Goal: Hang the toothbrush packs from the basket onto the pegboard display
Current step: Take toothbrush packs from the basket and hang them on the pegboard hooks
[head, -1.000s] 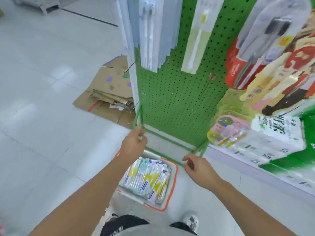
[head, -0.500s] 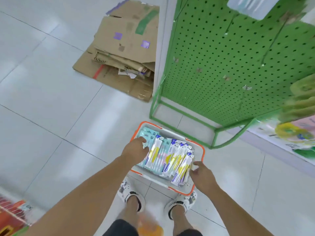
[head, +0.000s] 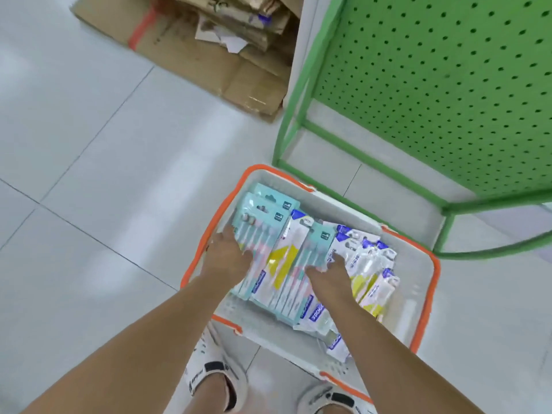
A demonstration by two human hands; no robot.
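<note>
A white basket with an orange rim (head: 436,273) stands on the floor at my feet, holding several toothbrush packs. Teal packs (head: 264,215) lie at its left, white, blue and yellow packs (head: 369,259) at its right. My left hand (head: 227,256) grips the left edge of the teal packs, fingers curled over them. My right hand (head: 330,277) digs into the middle of the pile, its fingertips hidden between the packs. The green pegboard (head: 433,85) rises at the upper right, its lower part bare.
The pegboard's green tube frame (head: 358,153) runs along the floor just behind the basket. Flattened cardboard boxes (head: 209,55) lie on the white tiles at the top left. My two white shoes (head: 215,375) stand right in front of the basket.
My head has dropped from the display to the basket. Both hands came down from the green frame into the basket and closed on the packs.
</note>
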